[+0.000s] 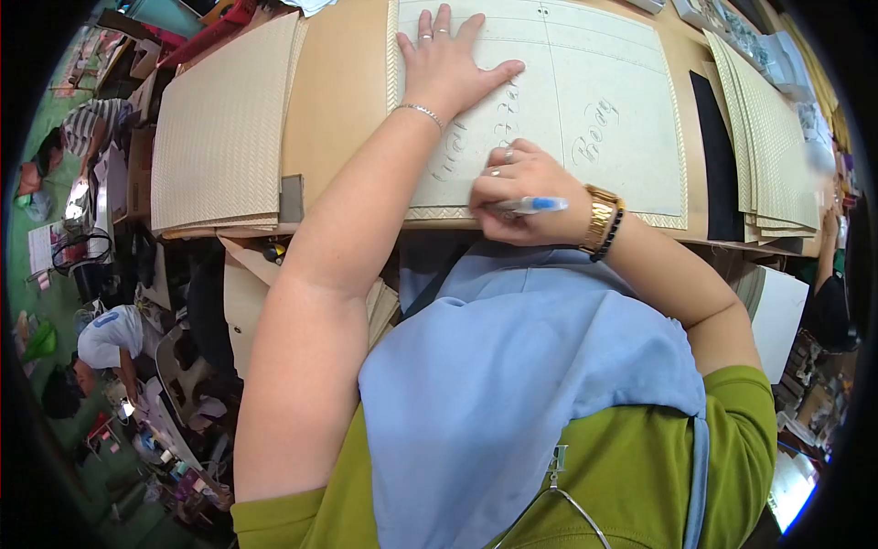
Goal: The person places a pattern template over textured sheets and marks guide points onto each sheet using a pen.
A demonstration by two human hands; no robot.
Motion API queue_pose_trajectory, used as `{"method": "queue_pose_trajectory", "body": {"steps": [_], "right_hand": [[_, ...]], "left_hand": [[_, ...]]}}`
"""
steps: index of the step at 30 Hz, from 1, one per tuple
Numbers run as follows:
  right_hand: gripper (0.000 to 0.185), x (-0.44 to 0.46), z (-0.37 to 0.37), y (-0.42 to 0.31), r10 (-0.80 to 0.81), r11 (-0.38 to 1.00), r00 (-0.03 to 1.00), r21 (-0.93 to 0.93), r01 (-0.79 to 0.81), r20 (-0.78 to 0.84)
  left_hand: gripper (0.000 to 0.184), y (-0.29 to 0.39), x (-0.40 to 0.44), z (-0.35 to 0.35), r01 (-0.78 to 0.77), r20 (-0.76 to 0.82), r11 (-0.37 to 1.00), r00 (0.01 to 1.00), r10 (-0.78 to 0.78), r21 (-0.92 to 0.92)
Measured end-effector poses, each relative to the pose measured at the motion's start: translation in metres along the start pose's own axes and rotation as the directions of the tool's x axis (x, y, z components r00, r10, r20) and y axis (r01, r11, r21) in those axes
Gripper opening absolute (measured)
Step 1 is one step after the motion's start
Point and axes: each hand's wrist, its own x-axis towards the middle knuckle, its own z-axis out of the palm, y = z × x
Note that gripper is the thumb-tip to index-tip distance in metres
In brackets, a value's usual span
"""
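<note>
My left hand [448, 66] lies flat with fingers spread on a pale pattern board [631, 174], which has ruled lines and handwriting, including the word "Body". Beneath the board, the edges of a cream woven-textured sheet [679, 156] show along the sides and front. Near the board's front edge, my right hand [526, 188] is closed around a pen [540, 205] with a clear barrel and a blue end. The pen's tip is hidden under my fingers, so I cannot tell whether it touches the board.
Stacks of cream textured sheets stand on the wooden table [338, 82], one at left [219, 128] and one at right [764, 137]. A black strip [715, 156] lies beside the right stack. Other people sit at work on the left, and another person's arm shows at far right.
</note>
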Motion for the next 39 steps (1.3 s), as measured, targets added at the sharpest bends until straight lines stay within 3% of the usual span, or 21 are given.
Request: {"method": "queue_pose_trajectory", "body": {"steps": [2, 8, 11, 14, 19, 23, 27, 31, 33, 35, 39], "right_hand": [[0.016, -0.010, -0.013, 0.000, 0.075, 0.997, 0.995, -0.030, -0.073, 0.072], [0.015, 0.019, 0.026, -0.003, -0.084, 0.996, 0.996, 0.005, 0.084, -0.021], [0.014, 0.017, 0.024, -0.003, -0.038, 0.999, 0.999, 0.013, 0.038, -0.005], [0.010, -0.016, -0.013, -0.003, 0.113, 0.994, 0.993, -0.015, -0.113, 0.017], [0.006, -0.104, -0.091, 0.000, 0.372, 0.928, 0.896, 0.084, -0.362, -0.244], [0.005, -0.163, -0.106, -0.002, 0.508, 0.850, 0.813, 0.017, -0.526, -0.285], [0.006, -0.160, -0.094, -0.006, 0.419, 0.889, 0.854, -0.049, -0.455, -0.309], [0.008, -0.160, -0.092, -0.002, 0.419, 0.892, 0.869, -0.058, -0.448, -0.264], [0.006, -0.179, -0.103, 0.001, 0.490, 0.855, 0.808, -0.002, -0.519, -0.326], [0.005, -0.197, -0.118, 0.003, 0.519, 0.804, 0.785, -0.120, -0.583, -0.338], [0.006, -0.179, -0.104, -0.002, 0.458, 0.859, 0.830, -0.082, -0.506, -0.317]], "left_hand": [[0.098, 0.001, 0.001, -0.002, 0.008, 0.014, 1.000, 1.000, -0.008, 0.006], [0.098, 0.003, 0.002, -0.004, 0.024, 0.040, 0.999, 0.999, -0.025, 0.022], [0.097, 0.004, 0.000, -0.007, 0.029, 0.049, 0.999, 0.998, -0.030, 0.027], [0.096, 0.005, 0.001, -0.008, 0.036, 0.057, 0.999, 0.998, -0.039, 0.041], [0.092, 0.005, 0.000, -0.008, 0.021, 0.066, 0.999, 0.998, -0.024, 0.047], [0.089, 0.007, 0.001, -0.013, 0.031, 0.094, 0.997, 0.995, -0.037, 0.068], [0.088, 0.006, 0.001, -0.012, 0.027, 0.095, 0.997, 0.995, -0.033, 0.068], [0.090, 0.004, 0.002, -0.010, 0.025, 0.089, 0.998, 0.996, -0.030, 0.061], [0.091, 0.004, 0.002, -0.009, 0.027, 0.089, 0.998, 0.996, -0.032, 0.051], [0.091, 0.004, 0.002, -0.010, 0.028, 0.087, 0.998, 0.996, -0.033, 0.048], [0.091, 0.003, 0.002, -0.008, 0.024, 0.087, 0.997, 0.996, -0.030, 0.067]]}}
